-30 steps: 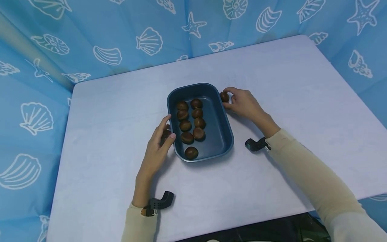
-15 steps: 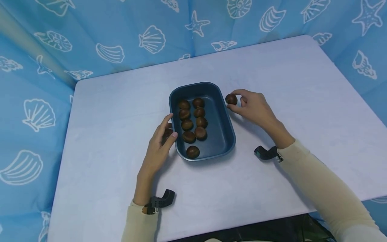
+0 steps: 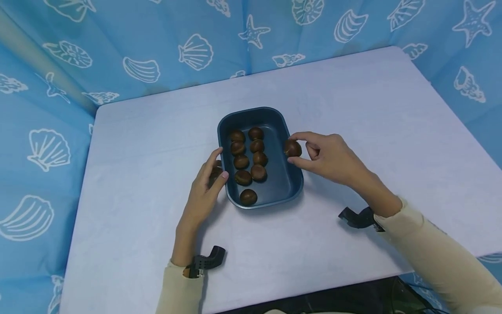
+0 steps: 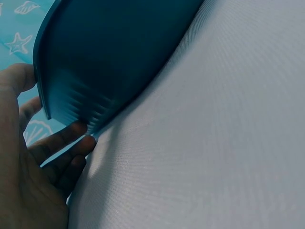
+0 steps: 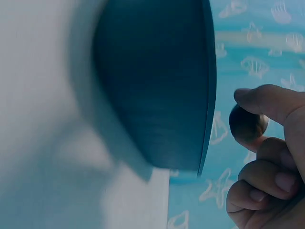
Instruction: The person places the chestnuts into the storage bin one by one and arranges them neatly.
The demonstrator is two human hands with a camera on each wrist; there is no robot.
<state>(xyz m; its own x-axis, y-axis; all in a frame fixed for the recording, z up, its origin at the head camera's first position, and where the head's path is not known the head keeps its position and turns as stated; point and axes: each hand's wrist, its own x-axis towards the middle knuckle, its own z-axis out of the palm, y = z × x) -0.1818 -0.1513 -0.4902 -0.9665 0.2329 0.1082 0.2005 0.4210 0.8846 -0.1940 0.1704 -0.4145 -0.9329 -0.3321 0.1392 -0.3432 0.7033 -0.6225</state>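
In the head view, my right hand (image 3: 333, 159) pinches a glossy brown chestnut (image 3: 292, 148) between thumb and fingertips, over the right rim of a dark blue tray (image 3: 280, 174). The right wrist view shows this chestnut (image 5: 247, 123) raised above the rim level, the other fingers curled below. Several more chestnuts (image 3: 258, 173) lie inside the tray in two rows, one (image 3: 248, 197) alone at the near end. My left hand (image 3: 201, 192) rests against the tray's left side, fingers relaxed. In the left wrist view its fingers (image 4: 57, 140) reach along the outer wall, touching it.
The tray stands mid-table on a white cloth (image 3: 137, 174). Blue curtains (image 3: 157, 43) printed with white shells hang behind and beside the table. Each wrist carries a black camera mount (image 3: 209, 258). Something dark (image 3: 333, 296) lies beyond the table's near edge.
My right hand, with the chestnut, has come from beside the tray's far right side toward me and over its right rim. The left hand stays in place at the tray.
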